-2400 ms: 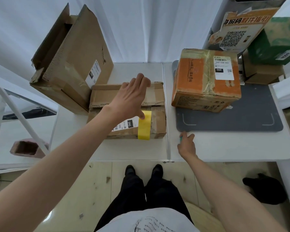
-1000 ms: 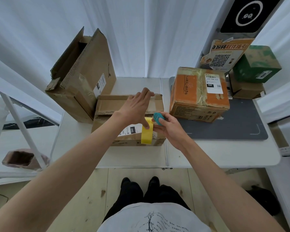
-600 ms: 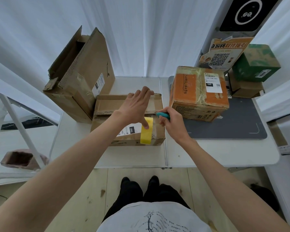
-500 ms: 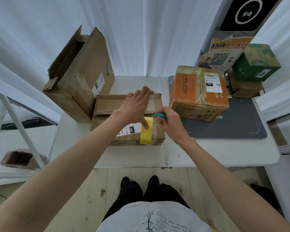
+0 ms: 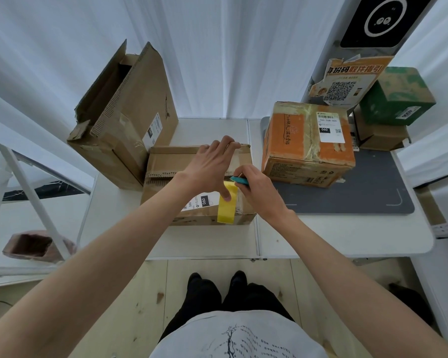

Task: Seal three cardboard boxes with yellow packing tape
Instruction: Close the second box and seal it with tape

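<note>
Tape [image 5: 226, 205] in yellow runs down the flat box's [image 5: 192, 177] front, pinned by the flat left hand [image 5: 212, 166]. Right hand [image 5: 256, 187] grips a teal cutter [image 5: 239, 180] beside that thumb; a slip risks nicking it or tearing the strip crooked.

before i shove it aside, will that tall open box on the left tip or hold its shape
The tall open box would probably tip: it stands narrow and leans against the curtain. Its torn flaps and crumpled lower corner suggest walls that flex. Open at the top and seemingly empty, it likely slides lightly on the white table.
</note>
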